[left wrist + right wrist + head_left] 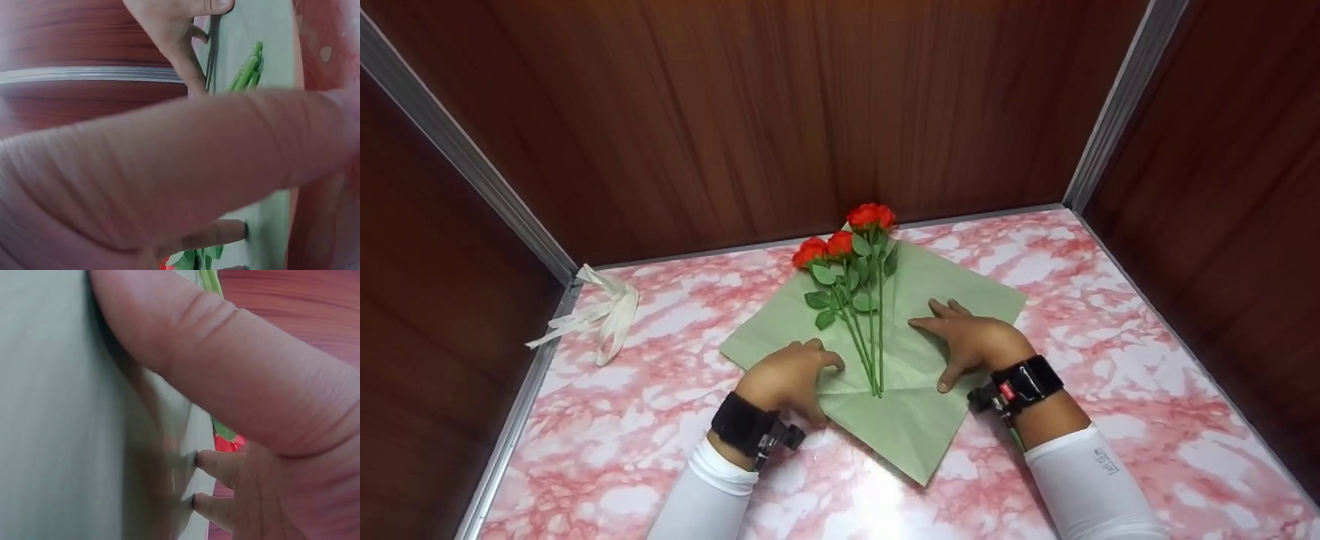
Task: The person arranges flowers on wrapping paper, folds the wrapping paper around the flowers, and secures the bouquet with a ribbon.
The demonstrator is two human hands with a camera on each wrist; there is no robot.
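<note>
Left grip (791,377) and right grip (977,339), spread, empty, flank red roses (863,273) on green paper (911,421).

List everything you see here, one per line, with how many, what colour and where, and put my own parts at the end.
Roses: at least three blooms, red, at the paper's far end
Stems: three visible, green, running toward the paper's near side
Leaves: several, green, on the stems
Wrapping paper: one visible sheet, pale green, under the stems
Ribbon: one loose bundle, off-white, tabletop's far left
Tabletop: one, pink-and-white marbled, beneath everything
Wood-grain panels: three, brown, back and both sides
Metal trim: several strips, silver, along corners and edges
Wrist straps: two, black, one per wrist
Sleeves: two, white, on the forearms
Left hand: one, at the paper's left side
Right hand: one, on the paper's right side
</note>
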